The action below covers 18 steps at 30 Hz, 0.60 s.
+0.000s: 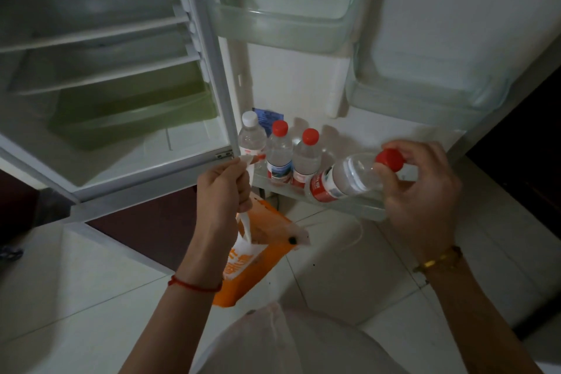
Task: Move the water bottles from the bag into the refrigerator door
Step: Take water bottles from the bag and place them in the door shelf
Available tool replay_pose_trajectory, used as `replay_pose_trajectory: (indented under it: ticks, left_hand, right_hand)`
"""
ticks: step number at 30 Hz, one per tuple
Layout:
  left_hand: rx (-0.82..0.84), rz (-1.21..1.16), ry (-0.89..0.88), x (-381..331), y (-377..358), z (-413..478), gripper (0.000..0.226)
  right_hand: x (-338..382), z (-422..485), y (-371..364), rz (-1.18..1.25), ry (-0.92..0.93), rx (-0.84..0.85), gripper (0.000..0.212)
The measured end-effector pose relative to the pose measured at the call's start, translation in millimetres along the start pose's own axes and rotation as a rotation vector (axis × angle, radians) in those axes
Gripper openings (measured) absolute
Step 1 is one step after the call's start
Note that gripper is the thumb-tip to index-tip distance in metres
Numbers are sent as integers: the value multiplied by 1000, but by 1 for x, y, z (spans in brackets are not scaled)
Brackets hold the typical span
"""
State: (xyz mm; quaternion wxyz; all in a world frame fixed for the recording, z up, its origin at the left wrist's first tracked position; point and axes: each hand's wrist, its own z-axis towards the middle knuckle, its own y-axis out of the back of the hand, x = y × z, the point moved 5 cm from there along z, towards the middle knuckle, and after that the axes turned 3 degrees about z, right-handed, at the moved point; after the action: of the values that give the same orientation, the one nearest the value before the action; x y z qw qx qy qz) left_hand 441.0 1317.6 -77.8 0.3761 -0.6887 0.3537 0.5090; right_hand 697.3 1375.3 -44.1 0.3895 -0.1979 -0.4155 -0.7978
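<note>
Pale floor tiles (334, 276); door shelf (361, 207) holds three bottles (279, 155). Right hand (425, 188) grips a tilted bottle (349, 179) over the shelf; left hand (221, 188) clutches the bag (243, 264) below it.

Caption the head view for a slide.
Right hand holds a tilted bottle at the door shelf beside three upright bottles; left hand holds the bag.

Left forearm (170, 307) rises bare from 6 o'clock, red string (194, 285) on wrist; left hand (223, 188) just off centre toward 8 o'clock, back to camera, fingers fisted round bag handle (248, 170). Right forearm (479, 313) enters from 5 o'clock, gold bracelet (438, 259) on wrist; right hand (425, 188) at 3 o'clock, thumb and fingers curled round cap end of bottle (343, 181). Hands apart
</note>
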Motion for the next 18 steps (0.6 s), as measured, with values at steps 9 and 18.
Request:
replay_pose_trajectory:
  ticks: [9,18]
  left_hand:
    - [21,6,5,-3,2,-2,62]
    - [65,26,8,-11,-18,-8,64]
  right_hand:
    - [-15,12,-37,-121,-27,101,29]
    - [-36,21,-83,-292,-46,200,28]
